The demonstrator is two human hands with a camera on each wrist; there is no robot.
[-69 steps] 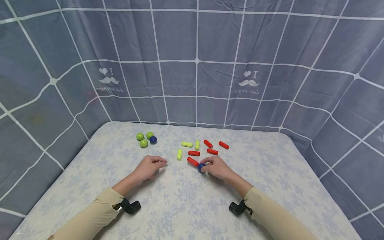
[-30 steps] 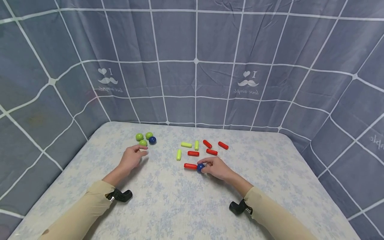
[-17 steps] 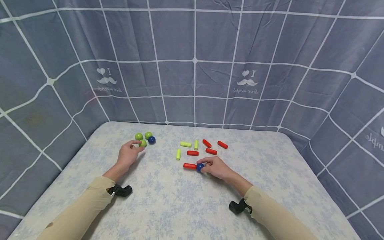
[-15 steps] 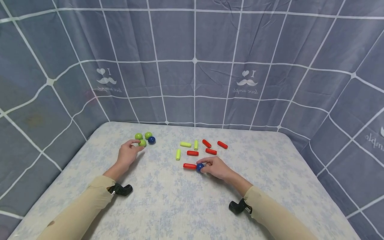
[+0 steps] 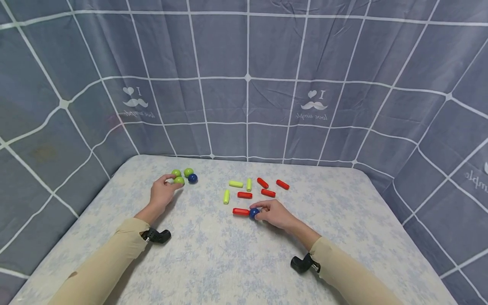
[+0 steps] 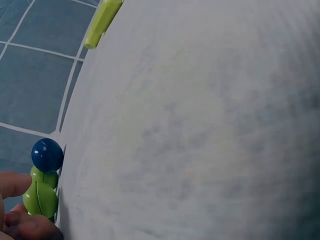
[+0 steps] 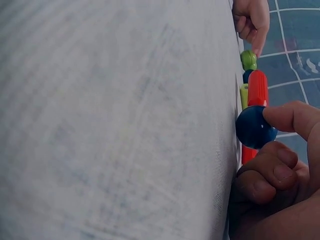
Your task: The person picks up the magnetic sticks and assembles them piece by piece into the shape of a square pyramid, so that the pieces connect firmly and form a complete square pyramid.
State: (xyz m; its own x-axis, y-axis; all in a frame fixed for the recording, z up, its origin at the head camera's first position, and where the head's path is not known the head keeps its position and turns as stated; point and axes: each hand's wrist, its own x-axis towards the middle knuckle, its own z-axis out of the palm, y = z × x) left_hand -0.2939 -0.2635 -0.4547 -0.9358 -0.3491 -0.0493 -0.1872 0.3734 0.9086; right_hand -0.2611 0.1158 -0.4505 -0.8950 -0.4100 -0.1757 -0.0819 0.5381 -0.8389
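Note:
My right hand [image 5: 275,213] pinches a blue ball [image 5: 254,213] between thumb and finger, low over the table. A red stick [image 5: 241,211] touches the ball's left side, end-on, and lies in line with it. At the back left my left hand [image 5: 162,194] has its thumb and forefinger around a green ball [image 5: 178,181], seen also in the left wrist view as a green ball [image 6: 41,200] between the fingers. Close behind are two more green balls [image 5: 188,172], one partly covered by the forefinger, and a second blue ball [image 5: 192,178].
Three yellow-green sticks [image 5: 236,184] lie mid-table. Several loose red sticks [image 5: 268,192] are to their right and just in front. A pale patterned cloth covers the table [image 5: 213,262]. Grey-blue checked curtains [image 5: 225,101] stand behind and at both sides.
My left hand has gone from mid-table to the green balls, and the gripped one has shifted slightly left and back. The red stick beside the blue ball has swung level; my right hand stays put.

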